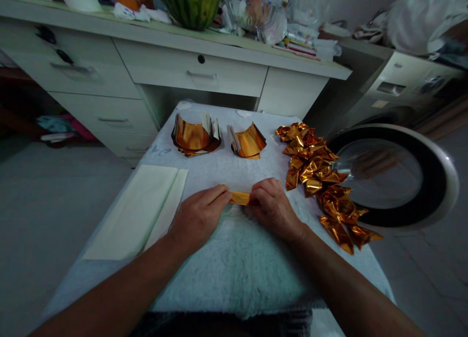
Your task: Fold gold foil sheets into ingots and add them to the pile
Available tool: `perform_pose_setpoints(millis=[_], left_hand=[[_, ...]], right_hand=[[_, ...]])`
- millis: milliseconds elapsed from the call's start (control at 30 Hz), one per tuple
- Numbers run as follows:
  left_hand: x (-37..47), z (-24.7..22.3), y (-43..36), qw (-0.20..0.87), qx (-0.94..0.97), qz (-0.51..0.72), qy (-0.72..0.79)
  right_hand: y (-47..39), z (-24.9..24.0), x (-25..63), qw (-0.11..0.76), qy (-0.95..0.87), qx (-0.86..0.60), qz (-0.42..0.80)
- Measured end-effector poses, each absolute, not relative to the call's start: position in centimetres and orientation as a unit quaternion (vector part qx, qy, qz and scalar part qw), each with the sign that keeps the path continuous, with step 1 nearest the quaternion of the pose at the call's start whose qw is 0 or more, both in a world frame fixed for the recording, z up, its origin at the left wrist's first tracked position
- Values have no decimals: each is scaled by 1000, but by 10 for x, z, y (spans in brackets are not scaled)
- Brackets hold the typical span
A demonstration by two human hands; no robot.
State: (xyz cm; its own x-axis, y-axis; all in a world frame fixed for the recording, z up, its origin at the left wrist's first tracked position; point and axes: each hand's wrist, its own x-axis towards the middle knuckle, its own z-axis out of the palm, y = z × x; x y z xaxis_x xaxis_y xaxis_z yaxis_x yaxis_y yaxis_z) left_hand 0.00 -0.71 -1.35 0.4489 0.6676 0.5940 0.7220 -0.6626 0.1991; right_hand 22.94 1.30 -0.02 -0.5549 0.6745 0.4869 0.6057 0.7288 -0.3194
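A narrow folded strip of gold foil paper [240, 198] stretches between my two hands over the middle of the covered table. My left hand [201, 210] pinches its left end, fingers pressed together. At the other end my right hand [272, 205] is closed around the strip, hiding that tip. Beyond my hands stand two stacks of curled gold foil sheets, a larger left stack [193, 136] and a smaller right stack [249, 141]. Right of my right hand lies a pile of folded, crinkled gold foil pieces [314, 166].
Pale folded paper sheets [127, 210] lie at the table's left. Behind stands a white desk [197, 76] with drawers, carrying a watermelon [192, 5] and clutter. At the right, the open round door [440, 181] of a washing machine [398, 90] comes close to the foil pile.
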Motion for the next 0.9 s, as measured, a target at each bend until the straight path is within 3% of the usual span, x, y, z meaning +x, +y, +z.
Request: perform_pose_setpoints(millis=[233, 533, 733, 900], left_hand=[[-1, -6, -3, -115, -843, -304, -427], [-6, -2, -7, -74, -862, -235, -443], [7, 0, -11, -223, -854, -239, -405], [13, -5, -5, -241, -836, -238, -432]], right_hand=[[5, 2, 225, 262, -904, -334, 49], [3, -1, 222, 199, -919, -321, 109], [6, -5, 223, 212, -901, -340, 164], [7, -4, 226, 205, -870, -396, 211]])
